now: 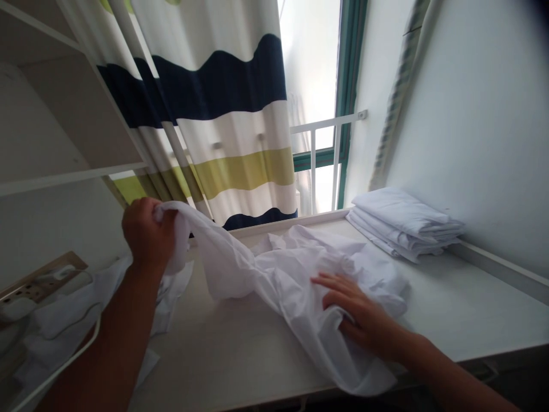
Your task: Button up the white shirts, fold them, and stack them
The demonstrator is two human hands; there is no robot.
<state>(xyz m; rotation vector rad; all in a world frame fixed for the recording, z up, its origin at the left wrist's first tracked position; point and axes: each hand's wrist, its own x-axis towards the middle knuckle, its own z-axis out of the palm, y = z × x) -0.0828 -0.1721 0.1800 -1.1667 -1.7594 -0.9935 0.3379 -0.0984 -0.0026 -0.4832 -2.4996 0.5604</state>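
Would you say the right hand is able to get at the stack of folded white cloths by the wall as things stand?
Probably yes: the right hand rests flat on the crumpled white cloth, and bare tabletop lies between it and the folded stack.

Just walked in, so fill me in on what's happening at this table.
A person is handling a crumpled white cloth on a white table. The left hand has one end of the cloth bunched in its grip and lifted off the surface, while the right hand lies flat on the cloth, fingers spread, pressing it onto the table. A stack of folded white cloths sits at the far right by the wall. More loose white fabric lies at the left, and a striped curtain hangs behind.
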